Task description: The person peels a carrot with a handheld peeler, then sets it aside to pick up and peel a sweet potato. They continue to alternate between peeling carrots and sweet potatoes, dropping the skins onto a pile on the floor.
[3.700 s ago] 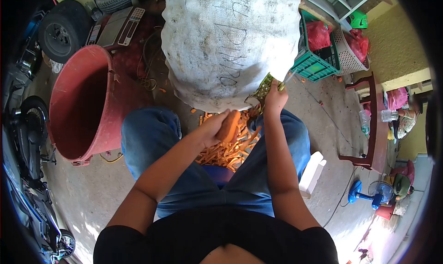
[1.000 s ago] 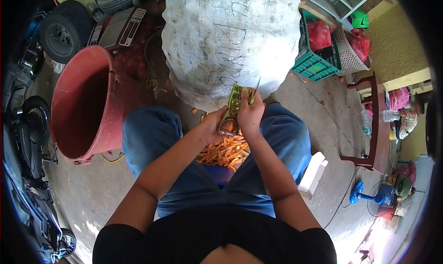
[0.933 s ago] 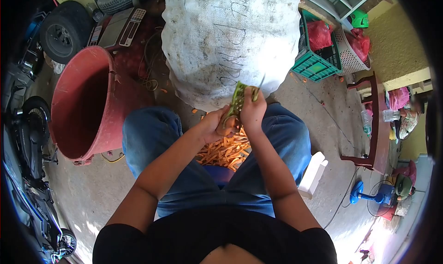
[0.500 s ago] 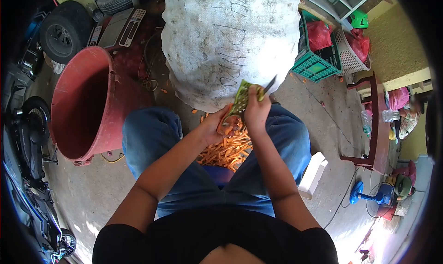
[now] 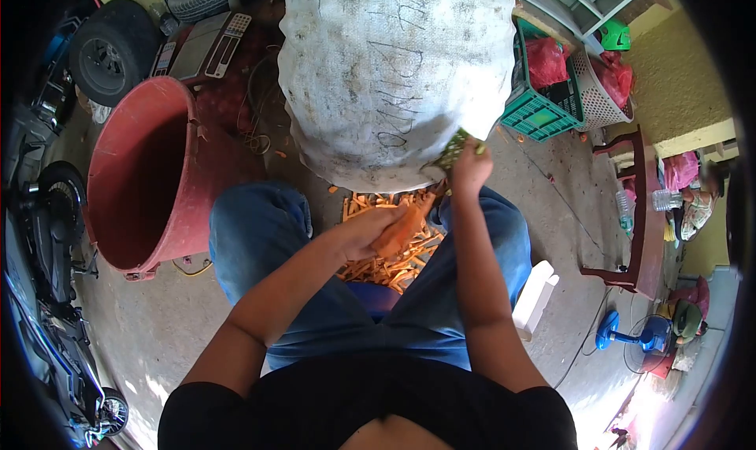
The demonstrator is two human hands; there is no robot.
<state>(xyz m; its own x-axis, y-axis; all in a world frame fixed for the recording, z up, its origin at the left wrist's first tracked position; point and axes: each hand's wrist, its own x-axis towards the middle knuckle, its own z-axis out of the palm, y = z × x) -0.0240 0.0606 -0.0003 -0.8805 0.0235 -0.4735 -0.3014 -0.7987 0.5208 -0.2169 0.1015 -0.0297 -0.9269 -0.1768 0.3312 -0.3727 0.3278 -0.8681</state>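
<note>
My left hand (image 5: 373,231) is closed around a thick orange root vegetable (image 5: 402,228), which looks peeled and tapers toward the upper right. Under it, between my knees, a dark blue container (image 5: 370,296) holds a heap of orange cut sticks (image 5: 387,270). My right hand (image 5: 472,167) grips a green tool with holes (image 5: 454,152), farther up and to the right, in front of the white sack. The tool is blurred, and its exact kind cannot be made out. It is apart from the vegetable.
A big white sack (image 5: 354,72) stands right ahead. To the left is a red tub (image 5: 185,190), with a wheel (image 5: 106,52) behind it. On the right are a green crate (image 5: 543,107), a dark red wooden rack (image 5: 644,214) and a white box (image 5: 535,296).
My right hand has moved up and right with the green tool, away from the vegetable. The left hand has turned the vegetable and sits slightly lower, and the dark blade beside the tool no longer shows.
</note>
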